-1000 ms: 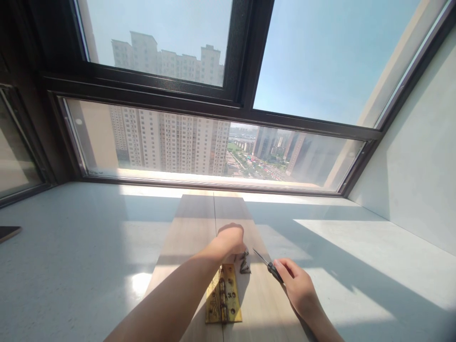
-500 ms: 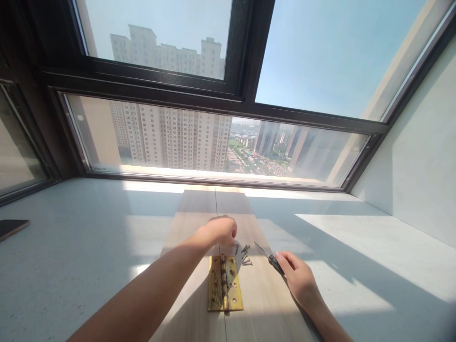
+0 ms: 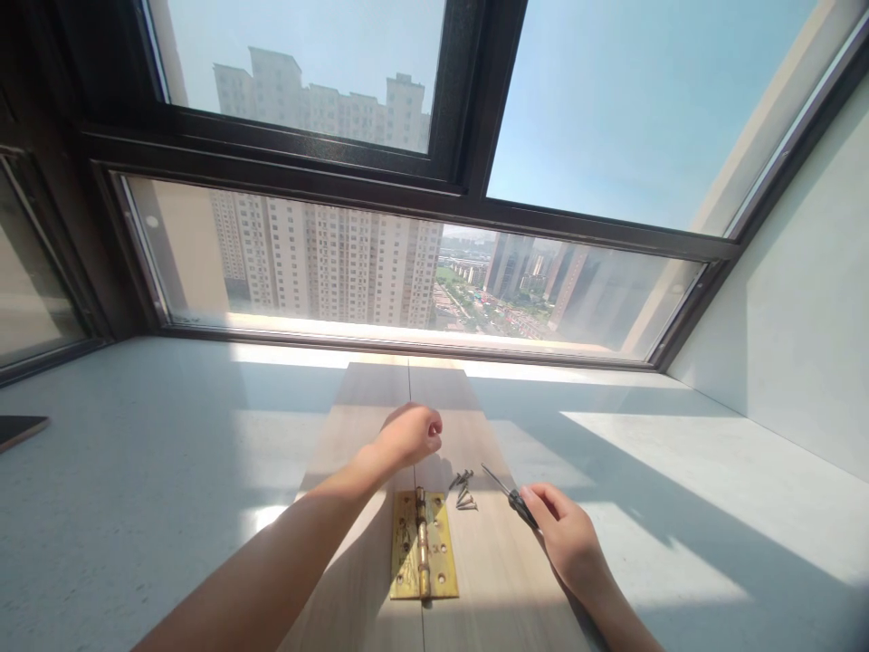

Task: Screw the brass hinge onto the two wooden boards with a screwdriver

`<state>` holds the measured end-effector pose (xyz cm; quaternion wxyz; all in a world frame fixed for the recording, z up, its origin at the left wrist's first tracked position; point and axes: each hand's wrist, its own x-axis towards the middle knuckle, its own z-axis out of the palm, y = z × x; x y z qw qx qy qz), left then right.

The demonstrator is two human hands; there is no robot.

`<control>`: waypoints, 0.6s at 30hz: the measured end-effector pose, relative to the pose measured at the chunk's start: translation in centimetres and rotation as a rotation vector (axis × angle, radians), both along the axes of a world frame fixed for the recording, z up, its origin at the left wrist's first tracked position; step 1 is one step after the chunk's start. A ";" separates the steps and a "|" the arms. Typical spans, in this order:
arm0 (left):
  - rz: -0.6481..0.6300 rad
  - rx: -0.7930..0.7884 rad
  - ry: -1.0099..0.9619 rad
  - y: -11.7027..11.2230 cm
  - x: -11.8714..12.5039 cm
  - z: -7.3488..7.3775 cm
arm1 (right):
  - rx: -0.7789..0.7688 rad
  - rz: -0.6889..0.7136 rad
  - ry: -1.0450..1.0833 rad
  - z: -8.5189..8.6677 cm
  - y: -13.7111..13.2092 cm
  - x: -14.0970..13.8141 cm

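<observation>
A brass hinge (image 3: pixel 423 556) lies open across the seam of two pale wooden boards (image 3: pixel 367 426). Just beyond its right leaf sits a small pile of dark screws (image 3: pixel 463 489). My left hand (image 3: pixel 409 435) hovers above the boards, left of the screws, fingers curled into a pinch; what they hold, if anything, is too small to make out. My right hand (image 3: pixel 567 539) rests on the right board and grips a screwdriver (image 3: pixel 510 497) whose thin shaft points toward the screws.
The boards lie on a wide white windowsill (image 3: pixel 156 480) under a dark-framed window (image 3: pixel 468 195). A dark flat object (image 3: pixel 19 427) sits at the sill's far left edge. A white wall (image 3: pixel 794 308) closes the right side.
My left hand has lifted off the screw pile and drawn back to the left, leaving the screws uncovered. The right hand with the screwdriver has stayed in place.
</observation>
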<state>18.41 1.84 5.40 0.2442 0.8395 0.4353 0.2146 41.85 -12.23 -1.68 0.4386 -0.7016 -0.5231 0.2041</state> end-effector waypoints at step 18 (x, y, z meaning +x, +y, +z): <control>0.105 -0.327 -0.617 -3.4 -9.2 -5.1 | -0.022 0.020 -0.002 -0.2 -0.3 0.1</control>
